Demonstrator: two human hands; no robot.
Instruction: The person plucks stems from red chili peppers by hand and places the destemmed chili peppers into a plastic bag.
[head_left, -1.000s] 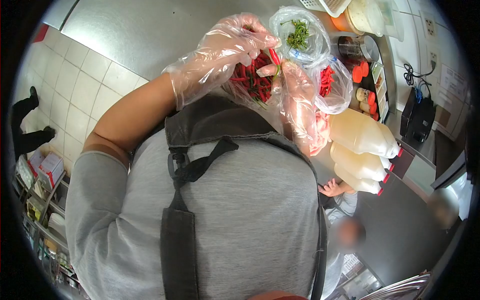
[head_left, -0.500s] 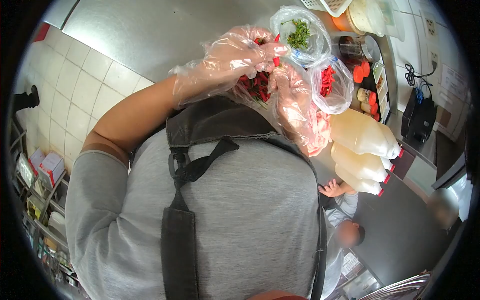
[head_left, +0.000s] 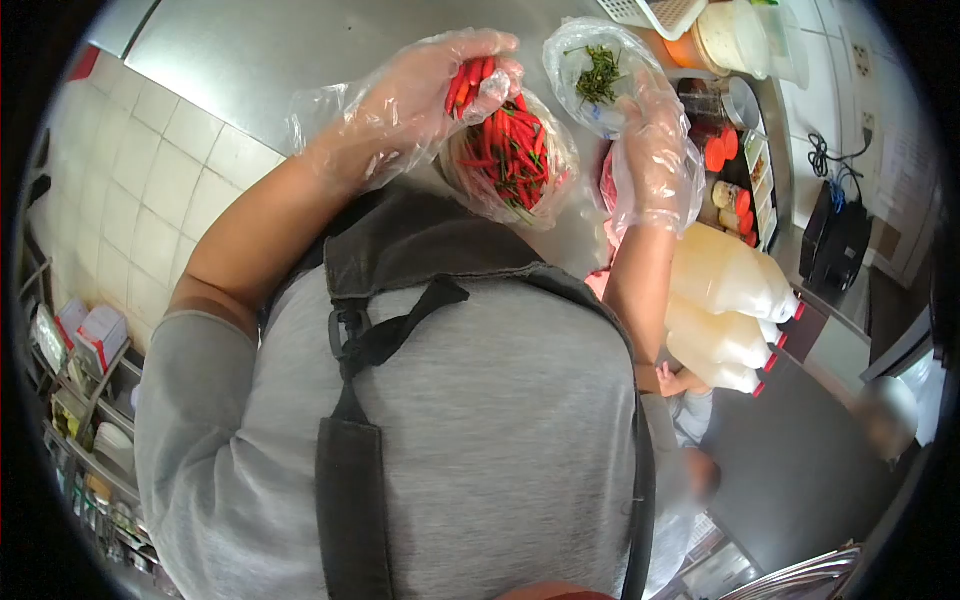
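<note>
My left hand (head_left: 435, 85), in a clear plastic glove, is closed around several red chilies (head_left: 468, 85). Just beside it a plastic bag (head_left: 560, 185) stands open, full of red chilies with green stems (head_left: 508, 160). My right hand (head_left: 655, 145), also gloved, reaches over the near side of a second clear bag (head_left: 570, 55), which holds green stems (head_left: 598, 75). Its fingers are stretched toward the stems, with nothing visible in them. Beneath my right hand, the bag of red pieces is mostly hidden.
Plastic jugs of pale liquid (head_left: 725, 270) lie to the right. Red-lidded jars (head_left: 735, 200), a dark jar (head_left: 705, 100), tubs (head_left: 735, 38) and a white basket (head_left: 670, 15) line the back right. Another person's hand (head_left: 668, 378) is beyond the jugs.
My hands have moved apart. My right hand has gone from the chili bag to the stem bag. A red chili that was between my hands is no longer there; my left hand has shifted left.
</note>
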